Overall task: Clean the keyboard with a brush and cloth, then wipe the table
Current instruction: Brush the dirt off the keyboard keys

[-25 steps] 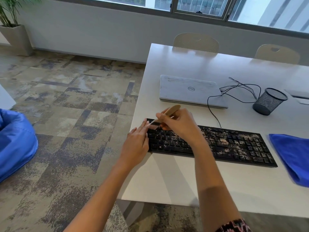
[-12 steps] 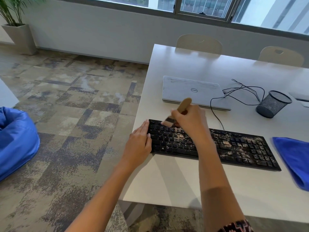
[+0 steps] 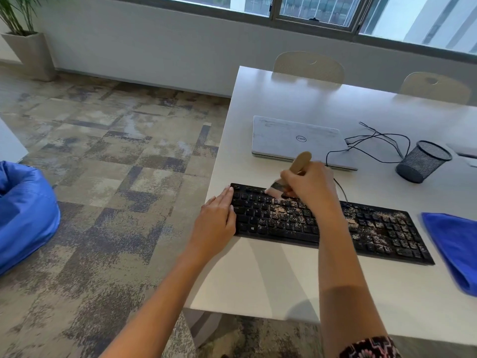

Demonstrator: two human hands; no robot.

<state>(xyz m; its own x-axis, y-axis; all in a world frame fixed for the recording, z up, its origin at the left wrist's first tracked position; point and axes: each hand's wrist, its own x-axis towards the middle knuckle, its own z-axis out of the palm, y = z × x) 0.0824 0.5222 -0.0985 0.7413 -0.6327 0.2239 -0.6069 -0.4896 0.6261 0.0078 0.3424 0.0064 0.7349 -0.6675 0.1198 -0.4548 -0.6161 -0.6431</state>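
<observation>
Arms reach forward over the near edge of the white table point(image 3: 271, 285), bare up to a patterned sleeve point(image 3: 369, 348) on the right one. The left hand point(image 3: 216, 220) lies palm down at the left end of the black keyboard point(image 3: 374, 228). Its fingers point(image 3: 227, 196) are straight and pressed together along the short edge, with the tips up at the far left corner. The right hand point(image 3: 309, 187) is held over the upper left rows with the wrist raised, its fingers curled tight round a wooden-handled brush point(image 3: 300, 162). The rounded handle end sticks up past the knuckles towards a closed silver laptop point(image 3: 291, 138). The pale bristles point(image 3: 273, 193) point down and left onto the keys by the top row, near the left fingertips. Pale crumbs and dust speckle the keys from the middle across to the number pad, while the leftmost keys look cleaner. A blue cloth point(image 3: 454, 244) lies on the table just beside the keyboard's right end, apart from both hands. Behind the keyboard are a loose black cable point(image 3: 382, 136) and a black mesh cup point(image 3: 422, 162). Two pale chairs point(image 3: 308, 67) stand at the far side under a window. To the left, patterned carpet point(image 3: 116, 151) runs out to a blue beanbag point(image 3: 23, 215) and a potted plant point(image 3: 28, 55).
</observation>
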